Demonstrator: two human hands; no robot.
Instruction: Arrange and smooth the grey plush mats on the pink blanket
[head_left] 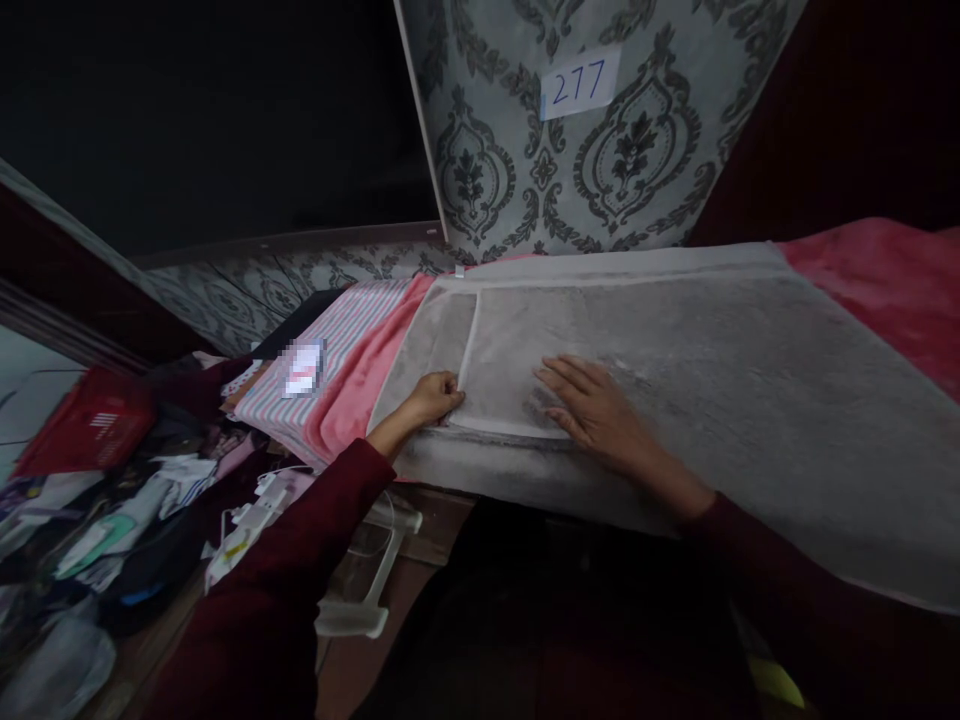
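A grey plush cloth (735, 370) lies spread over a raised surface, with a folded section on its left part bounded by a pale edge. My left hand (435, 397) is closed in a pinch on the cloth at the lower left corner of that folded section. My right hand (592, 410) is open, its fingers apart, and rests on or just over the fold; slight blur hides whether it presses down. Under the cloth, pink plush fabric (352, 400) shows at the left, and more of it bulges out at the far right.
Striped fabric (330, 345) covers the left end, carrying a blurred-out patch. A large dark screen (225, 120) stands behind. Patterned wall bears a paper marked 277 (581, 83). Lower left hold a red basket (90, 425), a power strip (259, 510) and piled clothes. A white frame (371, 590) stands below.
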